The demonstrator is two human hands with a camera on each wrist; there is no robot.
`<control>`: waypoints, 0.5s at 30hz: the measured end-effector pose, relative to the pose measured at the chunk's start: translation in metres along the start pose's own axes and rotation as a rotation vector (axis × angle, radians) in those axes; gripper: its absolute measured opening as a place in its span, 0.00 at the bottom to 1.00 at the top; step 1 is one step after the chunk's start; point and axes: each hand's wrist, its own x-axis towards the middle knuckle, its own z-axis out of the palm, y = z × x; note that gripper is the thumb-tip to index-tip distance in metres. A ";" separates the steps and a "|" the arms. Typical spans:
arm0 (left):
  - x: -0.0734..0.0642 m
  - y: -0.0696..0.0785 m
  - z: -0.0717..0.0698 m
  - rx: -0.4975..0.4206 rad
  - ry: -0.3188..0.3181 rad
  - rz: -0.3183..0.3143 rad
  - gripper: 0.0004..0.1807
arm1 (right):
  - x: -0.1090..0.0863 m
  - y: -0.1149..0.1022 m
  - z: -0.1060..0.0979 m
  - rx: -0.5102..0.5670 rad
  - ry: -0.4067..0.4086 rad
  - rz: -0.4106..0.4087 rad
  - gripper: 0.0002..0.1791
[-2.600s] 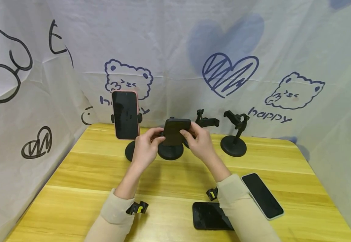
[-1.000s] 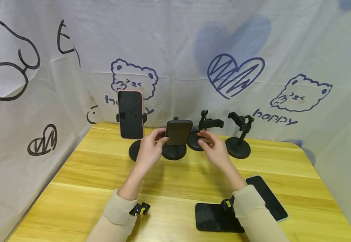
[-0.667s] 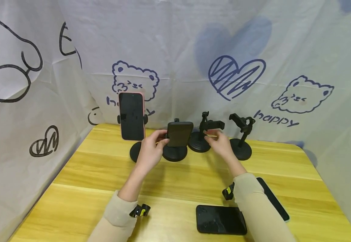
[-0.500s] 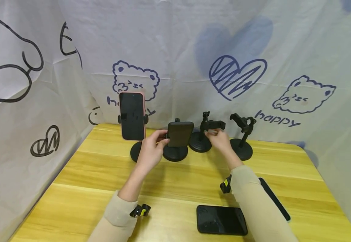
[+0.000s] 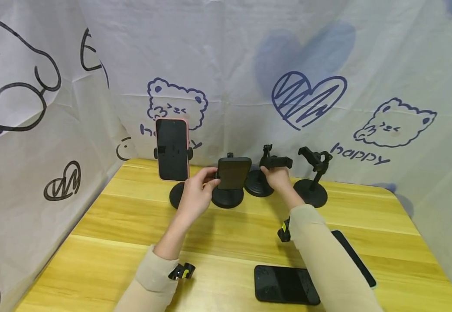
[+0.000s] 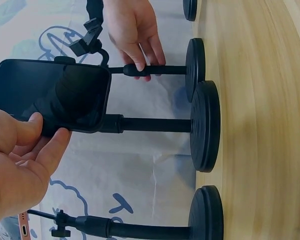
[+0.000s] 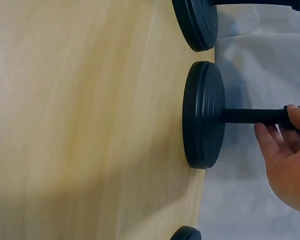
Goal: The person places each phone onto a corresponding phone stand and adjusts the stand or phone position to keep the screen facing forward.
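A black smartphone sits tilted in the second phone stand from the left. My left hand pinches the phone's left edge between thumb and fingers; in the left wrist view the clamp's far jaw shows at the opposite edge. To the right, my right hand grips the upright pole of the third phone stand, just under its holder. The right wrist view shows thumb and fingers around that pole, above the round base.
A pink-cased phone is upright in the leftmost stand. The rightmost stand bears no phone. On the wooden table lie a black phone and a pale-edged phone, partly under the right sleeve. A patterned cloth hangs behind.
My right hand has left the black smartphone's right side, moved right, and closed around the third stand's pole. My left hand stays at the phone's left edge.
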 end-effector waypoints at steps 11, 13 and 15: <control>0.001 0.000 0.001 -0.007 -0.003 -0.012 0.18 | 0.017 0.071 0.023 0.000 -0.076 -0.042 0.24; 0.001 -0.001 0.001 -0.008 0.001 -0.013 0.18 | -0.007 0.051 0.011 0.052 -0.052 -0.071 0.20; 0.001 -0.001 0.002 -0.008 0.007 -0.012 0.18 | -0.029 0.035 0.001 0.110 -0.025 -0.083 0.18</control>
